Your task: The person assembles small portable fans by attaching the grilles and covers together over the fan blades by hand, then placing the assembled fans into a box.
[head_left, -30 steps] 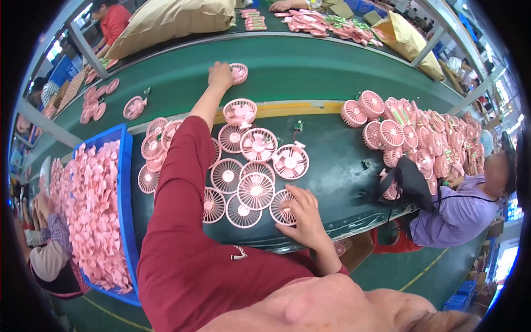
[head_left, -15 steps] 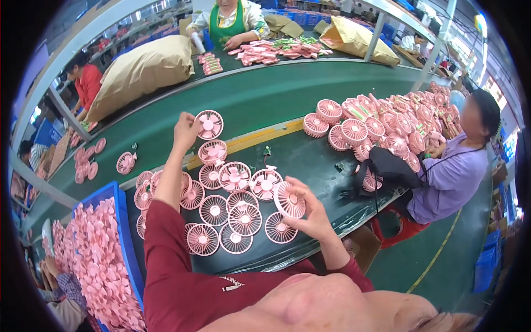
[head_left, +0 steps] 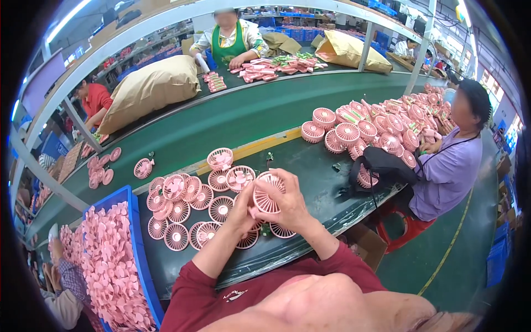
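Note:
Close in front of me, both hands meet around a round pink fan head (head_left: 267, 195), its slatted grille facing up. My left hand (head_left: 240, 213) closes on its left and lower side. My right hand (head_left: 291, 203) wraps its right and upper edge. Where the fingers pass beneath it is hidden. Around the hands on the dark green table (head_left: 326, 191) lie several round pink grilles, one of them a grille (head_left: 221, 208) to the left. Just beyond sit an open fan housing (head_left: 240, 178) with blades inside and another fan housing (head_left: 220, 159) at the yellow strip.
A blue bin (head_left: 135, 243) of pink fan blades stands at my left. To the right rises a heap of pink fans (head_left: 381, 124) beside a black cloth bag (head_left: 381, 166) and a seated co-worker (head_left: 451, 166). Beyond the green conveyor belt (head_left: 221, 113), another co-worker (head_left: 229, 44) handles pink parts.
My left hand has come back from the belt side with a fan housing. My right hand has moved in with its grille, and the two pieces are now together between my hands.

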`<state>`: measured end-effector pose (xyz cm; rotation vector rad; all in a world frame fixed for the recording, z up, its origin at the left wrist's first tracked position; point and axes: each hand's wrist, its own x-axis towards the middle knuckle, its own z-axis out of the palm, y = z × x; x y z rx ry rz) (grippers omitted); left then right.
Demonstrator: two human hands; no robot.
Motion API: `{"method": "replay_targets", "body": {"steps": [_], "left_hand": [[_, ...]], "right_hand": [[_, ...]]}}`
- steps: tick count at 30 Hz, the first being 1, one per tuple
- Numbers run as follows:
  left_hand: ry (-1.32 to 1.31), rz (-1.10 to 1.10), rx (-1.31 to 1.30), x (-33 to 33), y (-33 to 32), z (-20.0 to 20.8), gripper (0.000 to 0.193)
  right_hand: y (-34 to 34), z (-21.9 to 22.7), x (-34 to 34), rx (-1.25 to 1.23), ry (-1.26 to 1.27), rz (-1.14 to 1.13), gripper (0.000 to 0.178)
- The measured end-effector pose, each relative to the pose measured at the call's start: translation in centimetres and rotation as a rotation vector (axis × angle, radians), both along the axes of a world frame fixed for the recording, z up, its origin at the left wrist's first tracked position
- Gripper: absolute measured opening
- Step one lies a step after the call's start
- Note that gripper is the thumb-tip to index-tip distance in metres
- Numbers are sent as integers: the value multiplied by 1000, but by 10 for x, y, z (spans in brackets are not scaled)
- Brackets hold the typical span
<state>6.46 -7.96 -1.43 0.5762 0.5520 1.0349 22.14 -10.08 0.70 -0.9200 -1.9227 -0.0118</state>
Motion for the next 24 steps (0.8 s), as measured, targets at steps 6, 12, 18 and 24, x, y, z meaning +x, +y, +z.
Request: {"method": "replay_targets", "body": {"steps": [6, 12, 18, 24], "left_hand": [[-49, 24, -41, 6, -12, -12, 43], [70, 133, 138, 31, -41, -1, 34], [574, 463, 820, 46, -66, -11, 33], [650, 492, 1019, 60, -62, -24, 34]], "right_hand": [[-22, -13, 7, -84, -38, 87, 80], [-33, -48, 3, -137, 260, 60, 73], [-49, -56, -12, -442, 705, 390, 66], [-58, -53, -4, -444, 857, 378, 59]]}}
